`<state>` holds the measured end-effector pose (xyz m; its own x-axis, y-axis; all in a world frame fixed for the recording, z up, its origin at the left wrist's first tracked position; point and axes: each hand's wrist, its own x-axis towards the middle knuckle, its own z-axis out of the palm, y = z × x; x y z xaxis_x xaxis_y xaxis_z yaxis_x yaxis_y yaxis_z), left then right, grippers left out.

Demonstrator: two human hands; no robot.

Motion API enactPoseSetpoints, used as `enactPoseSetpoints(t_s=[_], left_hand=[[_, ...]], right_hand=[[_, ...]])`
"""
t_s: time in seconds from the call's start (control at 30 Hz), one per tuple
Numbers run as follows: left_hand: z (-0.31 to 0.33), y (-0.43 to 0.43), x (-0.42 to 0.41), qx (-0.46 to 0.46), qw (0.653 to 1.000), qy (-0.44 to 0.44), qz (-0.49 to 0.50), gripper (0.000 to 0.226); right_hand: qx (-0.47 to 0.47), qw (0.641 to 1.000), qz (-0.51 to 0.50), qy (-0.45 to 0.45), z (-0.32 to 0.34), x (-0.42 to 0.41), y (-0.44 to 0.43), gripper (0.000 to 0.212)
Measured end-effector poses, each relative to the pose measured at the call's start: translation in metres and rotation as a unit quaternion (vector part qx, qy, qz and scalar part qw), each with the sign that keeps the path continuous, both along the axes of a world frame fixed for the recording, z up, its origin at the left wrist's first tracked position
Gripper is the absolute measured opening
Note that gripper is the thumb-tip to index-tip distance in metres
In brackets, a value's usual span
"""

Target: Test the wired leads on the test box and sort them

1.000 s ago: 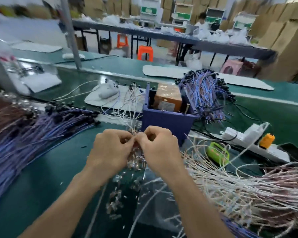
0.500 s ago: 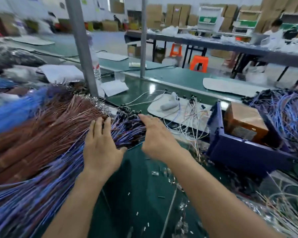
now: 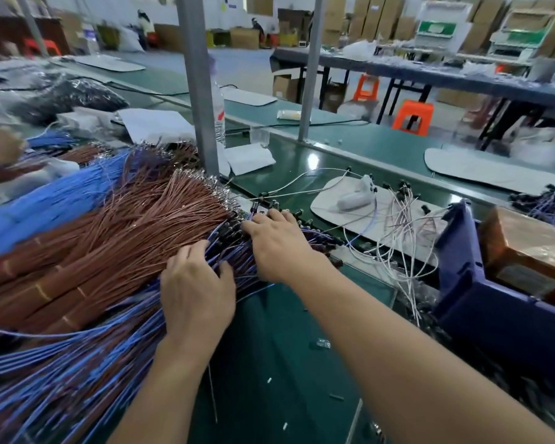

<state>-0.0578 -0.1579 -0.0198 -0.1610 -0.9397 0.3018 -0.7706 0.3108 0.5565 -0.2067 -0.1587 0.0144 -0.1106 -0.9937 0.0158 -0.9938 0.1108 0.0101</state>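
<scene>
Green factory workbench (image 3: 285, 363) filled the foreground. On it, the left hand (image 3: 199, 290) lay flat, fingers spread, pressing a big heap of purple-blue leads (image 3: 77, 363). The right hand (image 3: 276, 241) reached into their black plug ends; any grip was hidden. Beyond lay brown leads (image 3: 125, 235), a few white leads (image 3: 404, 219) and a blue bin (image 3: 481, 315). Most leads seemingly awaited testing.

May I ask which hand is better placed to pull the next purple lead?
Probably the right hand: it rests on the black connector ends of the purple leads; the left hand lies farther back.
</scene>
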Motion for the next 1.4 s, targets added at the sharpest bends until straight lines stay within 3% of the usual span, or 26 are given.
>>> enactPoseSetpoints(t_s=[0.13, 0.3, 0.4, 0.47, 0.53, 0.63, 0.77, 0.97, 1.07, 1.23, 1.4], left_hand=[[0.001, 0.008, -0.002, -0.012, 0.999, 0.020, -0.040, 0.042], [0.002, 0.015, -0.010, -0.018, 0.994, 0.018, -0.107, 0.044], [0.003, 0.014, -0.008, -0.026, 0.994, 0.039, -0.099, 0.050], [0.002, 0.012, -0.005, -0.022, 0.998, 0.005, -0.062, 0.066], [0.003, 0.009, -0.003, -0.005, 0.998, -0.061, -0.028, 0.085], [0.001, 0.008, 0.000, 0.012, 0.992, -0.118, -0.039, 0.093], [-0.006, 0.002, -0.001, 0.010, 0.985, -0.160, -0.057, 0.086], [-0.014, 0.000, -0.004, -0.005, 0.978, -0.179, -0.105, 0.104], [-0.015, -0.002, -0.003, -0.005, 0.979, -0.163, -0.120, 0.105], [-0.012, 0.003, -0.011, 0.014, 0.990, -0.065, -0.122, 0.105], [-0.012, 0.012, -0.015, 0.021, 0.986, -0.042, -0.163, 0.102]], right_hand=[[-0.022, 1.000, 0.000, -0.005, -0.002, -0.004, 0.022, 0.058], [-0.036, 0.999, -0.009, -0.013, -0.007, -0.006, 0.048, 0.066], [-0.017, 0.999, -0.017, -0.026, -0.006, -0.008, 0.062, 0.072], [-0.021, 0.996, -0.025, -0.078, -0.002, -0.008, 0.069, 0.071], [-0.093, 0.982, -0.063, -0.149, 0.007, -0.008, 0.069, 0.063], [-0.183, 0.967, -0.092, -0.154, 0.021, -0.007, 0.053, 0.059], [-0.082, 0.982, -0.032, -0.165, 0.023, 0.003, 0.010, 0.069], [0.032, 0.982, -0.107, -0.152, 0.009, -0.012, -0.044, 0.063], [0.014, 0.983, -0.122, -0.135, 0.000, -0.014, -0.044, 0.055], [-0.012, 0.990, -0.105, -0.090, -0.006, -0.015, -0.021, 0.057], [-0.017, 0.995, -0.095, -0.026, -0.011, -0.017, 0.011, 0.061]])
